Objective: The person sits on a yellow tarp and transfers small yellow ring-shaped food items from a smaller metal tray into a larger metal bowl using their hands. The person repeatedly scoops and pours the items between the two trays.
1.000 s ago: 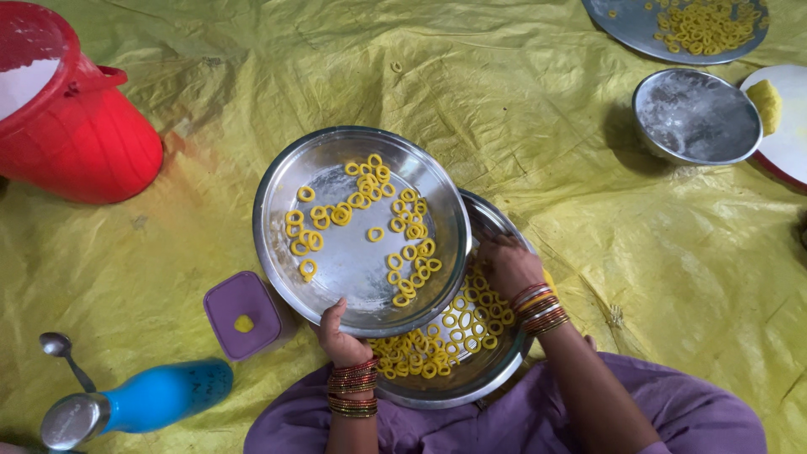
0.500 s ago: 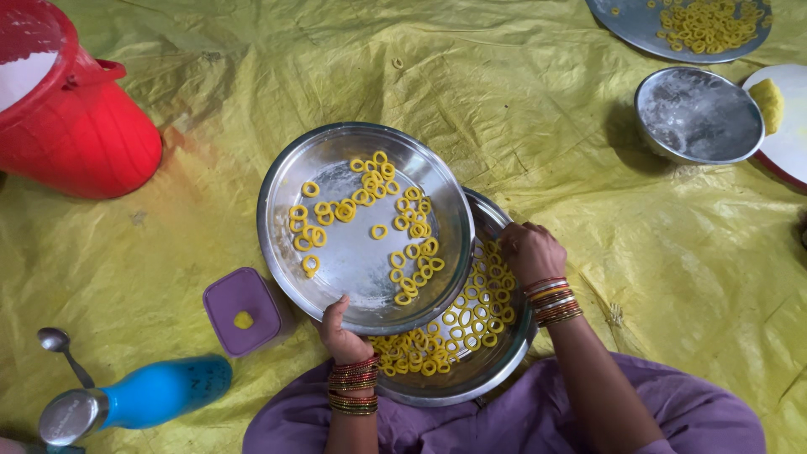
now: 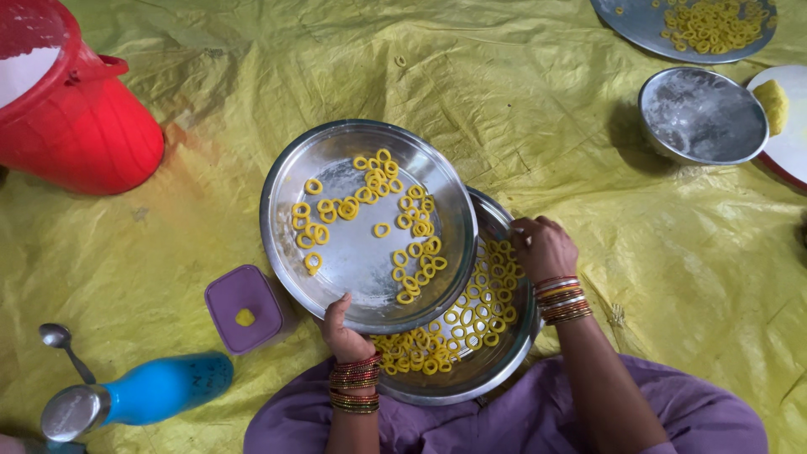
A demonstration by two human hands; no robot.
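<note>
**A:** Upper steel plate, round, shallow, held over a second one. Left hand grips its near rim, thumb on top of the edge, fingers hidden beneath. Clenched on the rim, as far as shows.

**B:** And the right hand?

**A:** Fingers curled, tips pinched down at the far right edge of the lower steel plate. Whether they hold a ring or only touch the rim, I cannot tell. Bangles on both wrists.

**B:** Where does the upper plate sit?

**A:** Centre of view, overlapping the left and upper part of the lower plate, just above the person's lap. Yellow dough rings are scattered across it, mostly along the top and right side. The lower plate holds a denser layer of rings, packed close.

**B:** Outward from there?

**A:** Purple square lid just left of the left hand, with a small yellow lump on it. Blue bottle lying on its side at lower left, a spoon near it. Red bucket at upper left. Steel bowl at upper right, with a white plate bearing yellow dough beside it. Another ring-filled plate at the top edge. Yellow sheet under everything.
</note>
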